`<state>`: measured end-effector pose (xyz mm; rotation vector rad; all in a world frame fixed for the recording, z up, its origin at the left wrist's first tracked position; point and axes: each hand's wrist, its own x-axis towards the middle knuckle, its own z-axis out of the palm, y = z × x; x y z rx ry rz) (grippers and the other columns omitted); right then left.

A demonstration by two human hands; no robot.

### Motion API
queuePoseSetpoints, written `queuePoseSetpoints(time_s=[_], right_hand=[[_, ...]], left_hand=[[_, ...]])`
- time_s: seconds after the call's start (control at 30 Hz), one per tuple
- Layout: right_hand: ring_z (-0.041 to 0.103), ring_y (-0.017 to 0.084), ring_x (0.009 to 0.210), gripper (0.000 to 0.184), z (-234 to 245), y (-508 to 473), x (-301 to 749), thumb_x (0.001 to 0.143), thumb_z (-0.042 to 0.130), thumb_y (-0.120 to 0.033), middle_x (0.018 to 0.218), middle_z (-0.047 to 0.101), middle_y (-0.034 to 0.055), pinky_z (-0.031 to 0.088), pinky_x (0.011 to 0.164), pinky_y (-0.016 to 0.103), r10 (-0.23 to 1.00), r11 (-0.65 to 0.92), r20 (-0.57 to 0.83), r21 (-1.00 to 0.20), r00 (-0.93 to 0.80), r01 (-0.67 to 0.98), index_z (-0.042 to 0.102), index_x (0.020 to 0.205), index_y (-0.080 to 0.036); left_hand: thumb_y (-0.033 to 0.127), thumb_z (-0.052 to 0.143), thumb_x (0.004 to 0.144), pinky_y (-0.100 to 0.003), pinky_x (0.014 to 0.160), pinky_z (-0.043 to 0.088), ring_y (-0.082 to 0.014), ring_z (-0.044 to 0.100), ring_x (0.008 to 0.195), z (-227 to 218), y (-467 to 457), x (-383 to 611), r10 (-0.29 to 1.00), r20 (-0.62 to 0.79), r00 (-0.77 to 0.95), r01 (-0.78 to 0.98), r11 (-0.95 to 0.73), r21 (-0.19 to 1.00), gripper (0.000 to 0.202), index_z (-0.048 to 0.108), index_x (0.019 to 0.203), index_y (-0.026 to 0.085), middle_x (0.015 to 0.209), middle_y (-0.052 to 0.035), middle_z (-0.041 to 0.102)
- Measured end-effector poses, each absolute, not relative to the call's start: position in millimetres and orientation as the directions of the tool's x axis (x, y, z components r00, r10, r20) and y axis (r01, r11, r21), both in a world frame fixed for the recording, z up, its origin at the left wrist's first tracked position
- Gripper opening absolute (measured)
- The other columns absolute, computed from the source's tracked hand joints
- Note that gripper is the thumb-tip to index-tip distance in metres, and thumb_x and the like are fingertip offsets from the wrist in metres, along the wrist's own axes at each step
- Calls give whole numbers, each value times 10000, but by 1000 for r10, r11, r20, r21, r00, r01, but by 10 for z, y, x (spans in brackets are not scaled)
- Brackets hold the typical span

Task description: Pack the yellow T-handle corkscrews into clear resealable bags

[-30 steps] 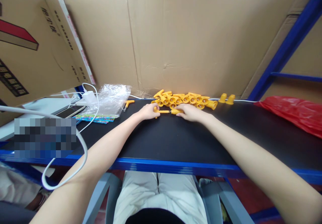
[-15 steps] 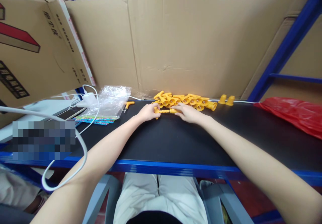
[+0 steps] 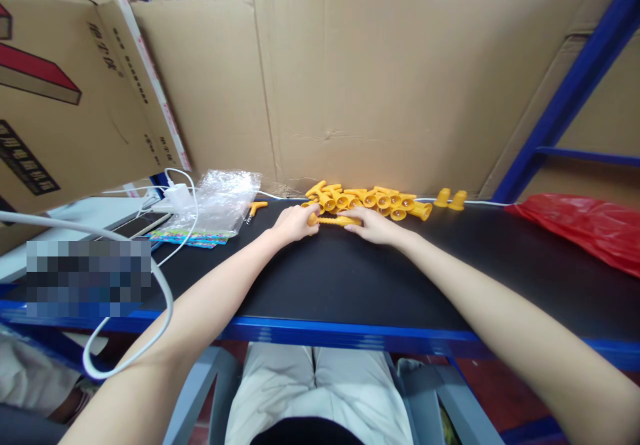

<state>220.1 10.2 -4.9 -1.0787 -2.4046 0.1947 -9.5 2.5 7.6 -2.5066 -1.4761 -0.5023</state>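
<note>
My left hand (image 3: 296, 224) is closed around the T-shaped handle of a yellow plastic corkscrew (image 3: 327, 221), just above the black table top. Its ridged, spiral-looking shaft points right, toward a wider yellow piece (image 3: 349, 221) pinched in my right hand (image 3: 376, 226). Shaft and piece lie in line and seem to touch; my fingers hide part of both. Right behind my hands is a heap of yellow corkscrews (image 3: 369, 200) with bell-shaped ends. Off to the left lies a T-handle with a metal spiral (image 3: 258, 206).
Two yellow cups (image 3: 457, 200) stand right of the heap, and a red plastic bag (image 3: 580, 228) lies beyond. Clear plastic bags (image 3: 220, 198), a charger (image 3: 177, 197) and white cables are at left. A cardboard wall (image 3: 380, 85) closes off the back.
The handle in my left hand has turned, so its lower end shows less. The dark gap between the shaft and the piece in my right hand is gone.
</note>
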Motion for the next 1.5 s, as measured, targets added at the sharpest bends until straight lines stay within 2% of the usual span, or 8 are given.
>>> queuePoseSetpoints(time_s=[0.17,0.47,0.57,0.73,0.87,0.97,1.1,1.5], right_hand=[[532,205,1073,403,-46,119,2202,795,545,-271,1190,568,106,374,955,377,757,648,389,-352,-525,675,553,1183,-164],[560,197,993,337,-39,136,2226,777,569,-258,1098,602,90,402,911,368,723,685,416,-329,-551,650,599,1103,-179],[587,182,917,322,-11,110,2203,769,579,-285,1032,629,78,432,874,356,761,648,380,-438,-525,623,610,1067,-168],[610,138,692,418,74,41,2176,779,573,-342,904,649,72,520,688,316,886,391,117,-707,-448,589,544,1147,-147],[635,145,803,514,144,-5,2235,706,667,-216,999,627,97,524,777,298,931,217,13,-823,-364,525,479,1179,-140],[645,152,848,379,171,-9,2296,725,651,-159,1057,603,115,512,834,305,932,159,4,-902,-361,402,491,1068,-141],[662,157,776,176,161,20,2320,829,553,-268,938,647,130,524,800,317,914,76,-50,-954,-404,291,499,921,-127],[594,113,496,426,66,99,2280,842,439,-511,694,676,111,469,502,215,899,47,-97,-948,-426,314,551,760,-109]], left_hand=[[372,525,732,-239,602,396,-198,616,741,66,22,-95,823,369,433,882,-472,18,326,533,1040,265,803,-4,653],[388,515,743,-242,632,405,-200,614,772,59,43,-92,840,349,414,890,-454,36,313,575,1019,254,832,-20,657],[396,520,746,-241,628,405,-196,615,762,70,30,-81,845,363,392,901,-432,34,318,556,1029,257,822,-15,655],[405,527,751,-241,636,410,-197,617,781,84,17,-68,864,359,352,923,-384,18,331,526,1049,260,850,-15,652],[402,527,755,-252,631,411,-208,618,781,84,27,-79,864,368,343,929,-369,-1,324,518,1042,252,863,-25,654],[410,531,757,-257,635,412,-215,619,788,87,24,-83,858,380,347,929,-370,-13,330,516,1042,245,858,-32,656],[417,533,763,-255,669,413,-207,616,810,94,4,-67,859,379,345,931,-365,-20,335,513,1049,243,876,-33,655],[433,529,758,-260,646,412,-211,617,779,40,66,-99,869,385,310,940,-342,16,343,520,1047,249,850,-35,650]])
